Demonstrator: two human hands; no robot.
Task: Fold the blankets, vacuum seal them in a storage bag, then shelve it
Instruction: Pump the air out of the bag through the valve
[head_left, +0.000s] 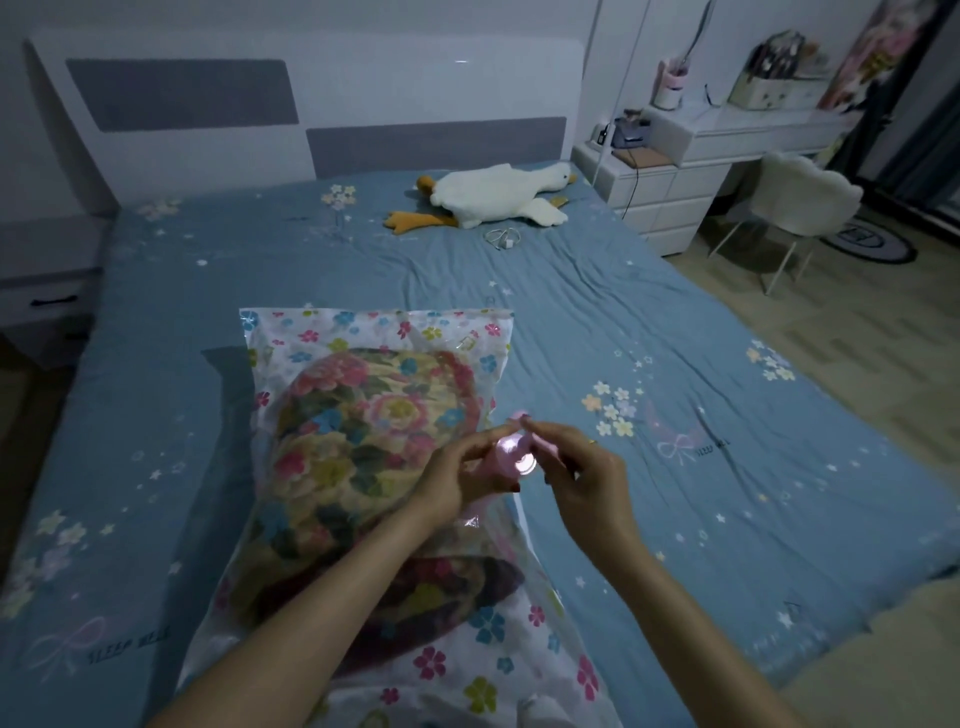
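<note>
- Lying flat on the blue flower-printed bedsheet (597, 312), near the foot of the bed: a clear plastic storage bag printed with coloured flowers (374, 332), long side running away from the camera.
- Inside the bag, showing through the plastic: folded floral blankets in pink, yellow and green (363, 415), filling the middle; a darker fold toward the near end.
- Held just above the bag's right edge: a small pink round plastic piece with a shiny disc face (511, 457), too small and dim to identify further.
- Left hand (457, 478) curled around the pink piece from the left side, forefinger stretched up toward its top.
- Right hand (582, 467) close beside, thumb and forefinger pinching the upper tip of the same pink piece; a ring on one finger.
- Both hands nearly touching at the fingertips, forearms reaching in from the bottom edge over the bag.
- At the head of the bed: a white plush goose with orange feet and beak (493, 200), lying on its side, well apart from the bag.
- Just beside the goose: a white coiled cable (503, 238).
- Behind: a white headboard with grey padded panels (311, 104).
- To the right: a white dresser with drawers (665, 192), a white fluffy chair (800, 202) on pale wooden flooring.
</note>
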